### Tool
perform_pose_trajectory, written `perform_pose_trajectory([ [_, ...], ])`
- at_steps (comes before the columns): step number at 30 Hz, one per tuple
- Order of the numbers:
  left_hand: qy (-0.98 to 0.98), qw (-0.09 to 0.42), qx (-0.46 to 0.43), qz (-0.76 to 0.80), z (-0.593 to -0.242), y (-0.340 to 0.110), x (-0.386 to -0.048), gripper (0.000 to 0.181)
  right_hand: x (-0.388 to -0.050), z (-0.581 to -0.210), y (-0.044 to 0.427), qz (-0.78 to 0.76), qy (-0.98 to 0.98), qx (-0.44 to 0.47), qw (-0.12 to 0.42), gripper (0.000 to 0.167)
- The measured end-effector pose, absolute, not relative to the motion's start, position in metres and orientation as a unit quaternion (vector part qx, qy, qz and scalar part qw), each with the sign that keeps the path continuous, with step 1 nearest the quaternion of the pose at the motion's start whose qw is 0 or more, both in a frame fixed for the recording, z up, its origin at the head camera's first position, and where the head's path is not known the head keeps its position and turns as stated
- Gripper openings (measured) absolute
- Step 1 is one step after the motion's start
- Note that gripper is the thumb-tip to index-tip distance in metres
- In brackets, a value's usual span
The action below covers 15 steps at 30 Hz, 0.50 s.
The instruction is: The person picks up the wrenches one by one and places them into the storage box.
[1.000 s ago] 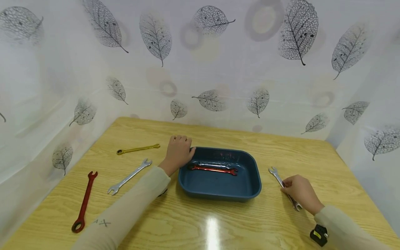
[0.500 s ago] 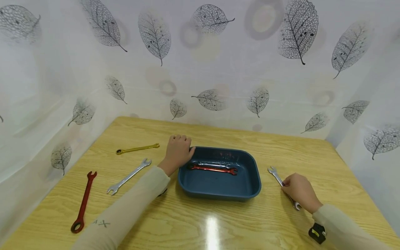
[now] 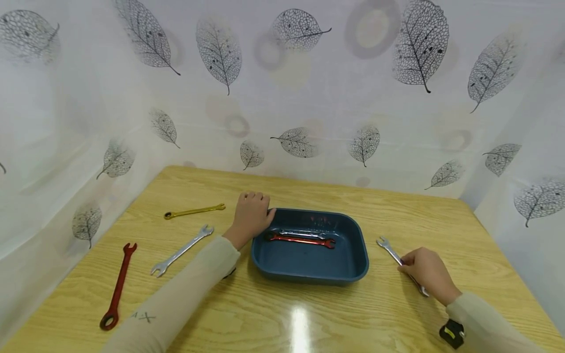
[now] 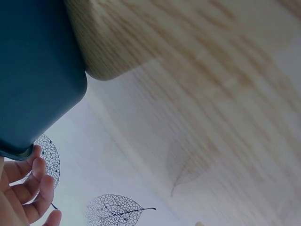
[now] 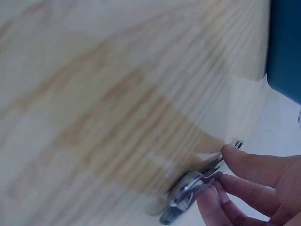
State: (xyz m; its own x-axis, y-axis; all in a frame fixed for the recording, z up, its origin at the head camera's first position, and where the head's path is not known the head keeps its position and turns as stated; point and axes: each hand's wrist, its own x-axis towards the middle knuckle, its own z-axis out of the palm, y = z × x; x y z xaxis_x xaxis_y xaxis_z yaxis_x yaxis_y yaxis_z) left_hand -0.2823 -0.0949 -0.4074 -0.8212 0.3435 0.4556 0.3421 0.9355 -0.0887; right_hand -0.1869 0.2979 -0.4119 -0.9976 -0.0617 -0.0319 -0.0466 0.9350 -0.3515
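My right hand (image 3: 425,272) pinches a silver open-end wrench (image 3: 390,250) between thumb and fingers, to the right of a dark blue tray (image 3: 309,280). In the right wrist view the wrench (image 5: 188,186) is tilted close above the tabletop; whether it touches the wood I cannot tell. My left hand (image 3: 251,213) grips the tray's back left corner, its thumb on the rim. The left wrist view shows curled fingers (image 4: 35,181) at the rim. Inside the tray lie a red wrench (image 3: 302,239) and a silver wrench (image 3: 304,233), side by side near the back.
Left of the tray, a gold wrench (image 3: 194,211), a silver open-end wrench (image 3: 181,251) and a large red wrench (image 3: 118,289) lie apart on the wooden table (image 3: 247,323). A leaf-patterned curtain (image 3: 282,108) hangs behind the table and along both sides.
The silver wrench in my right hand has turned slightly: its far end shifted left, its near end right. My left hand and the tray have stayed put.
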Motion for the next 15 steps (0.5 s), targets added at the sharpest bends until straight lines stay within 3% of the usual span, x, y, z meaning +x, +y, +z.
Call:
perform_pose_trajectory([
  [7, -0.952, 0.245, -0.180, -0.001, -0.4077, -0.0943, -0.2829, 0.030, -0.1847, -0.4100, 0.2936, -0.160, 0.986, -0.039, 0.016, 0.007],
  [15, -0.952, 0.246, -0.182, -0.001, -0.4105, -0.0948, -0.2841, 0.030, -0.1847, -0.4155, 0.2976, -0.165, 0.985, -0.047, 0.003, 0.008],
])
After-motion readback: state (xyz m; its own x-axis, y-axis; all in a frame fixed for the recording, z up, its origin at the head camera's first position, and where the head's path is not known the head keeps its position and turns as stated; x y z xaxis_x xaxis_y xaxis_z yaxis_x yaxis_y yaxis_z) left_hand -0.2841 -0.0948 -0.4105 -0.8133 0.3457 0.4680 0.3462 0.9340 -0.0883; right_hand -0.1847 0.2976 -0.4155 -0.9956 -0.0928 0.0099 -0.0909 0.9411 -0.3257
